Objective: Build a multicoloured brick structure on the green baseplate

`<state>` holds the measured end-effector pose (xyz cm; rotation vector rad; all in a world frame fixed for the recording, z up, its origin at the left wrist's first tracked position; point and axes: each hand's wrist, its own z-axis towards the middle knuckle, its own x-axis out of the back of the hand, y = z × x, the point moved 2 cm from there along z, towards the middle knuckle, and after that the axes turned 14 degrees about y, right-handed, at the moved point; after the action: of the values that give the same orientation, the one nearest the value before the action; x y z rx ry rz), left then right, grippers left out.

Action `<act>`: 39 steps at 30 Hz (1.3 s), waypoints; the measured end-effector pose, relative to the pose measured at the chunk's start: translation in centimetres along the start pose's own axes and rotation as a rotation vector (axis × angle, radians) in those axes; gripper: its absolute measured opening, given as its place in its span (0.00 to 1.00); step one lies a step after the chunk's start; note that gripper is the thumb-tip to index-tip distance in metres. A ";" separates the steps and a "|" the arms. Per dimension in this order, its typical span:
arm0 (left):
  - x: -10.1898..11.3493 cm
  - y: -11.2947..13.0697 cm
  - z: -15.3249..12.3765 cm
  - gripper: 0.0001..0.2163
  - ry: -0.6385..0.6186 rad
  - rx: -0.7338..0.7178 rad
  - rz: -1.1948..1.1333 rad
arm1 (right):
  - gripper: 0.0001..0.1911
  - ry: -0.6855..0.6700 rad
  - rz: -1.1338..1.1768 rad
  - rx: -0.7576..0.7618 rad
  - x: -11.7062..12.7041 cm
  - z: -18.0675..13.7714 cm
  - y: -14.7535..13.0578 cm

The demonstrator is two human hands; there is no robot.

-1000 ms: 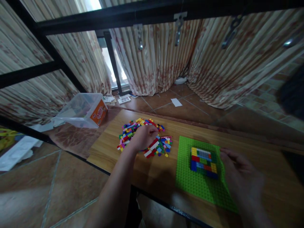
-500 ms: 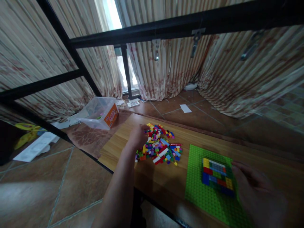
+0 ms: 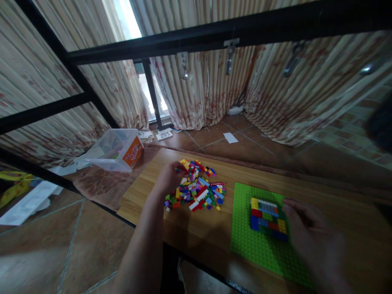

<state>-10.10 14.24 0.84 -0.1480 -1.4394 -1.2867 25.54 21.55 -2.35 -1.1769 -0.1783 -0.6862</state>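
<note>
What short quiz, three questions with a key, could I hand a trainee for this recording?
1. Multiple choice: which of these is the right hand nearest to?
A) the curtains
B) the green baseplate
C) the sheet of paper on the floor

2. True or false: the left hand is on the green baseplate.

3. Fill in the colour: the label on the clear plastic bin is mainly ____.

Key: 1. B. 2. False; it is at the pile of loose bricks. 3. Orange.
</note>
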 end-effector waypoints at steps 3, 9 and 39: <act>0.8 0.4 -0.1 0.08 -0.101 0.064 -0.370 | 0.14 0.001 0.055 -0.018 -0.3 -0.2 -0.1; -0.9 4.2 -2.4 0.10 -0.382 0.059 -0.834 | 0.13 -0.089 0.213 -0.107 -0.9 -1.3 -1.3; -7.2 9.6 -8.7 0.10 -0.637 0.047 -0.993 | 0.03 -0.286 0.565 -0.011 -2.7 -4.3 -4.3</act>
<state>4.48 15.47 -1.00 0.2554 -2.2187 -2.1173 20.05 17.94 -1.93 -1.2571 -0.0734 -0.0222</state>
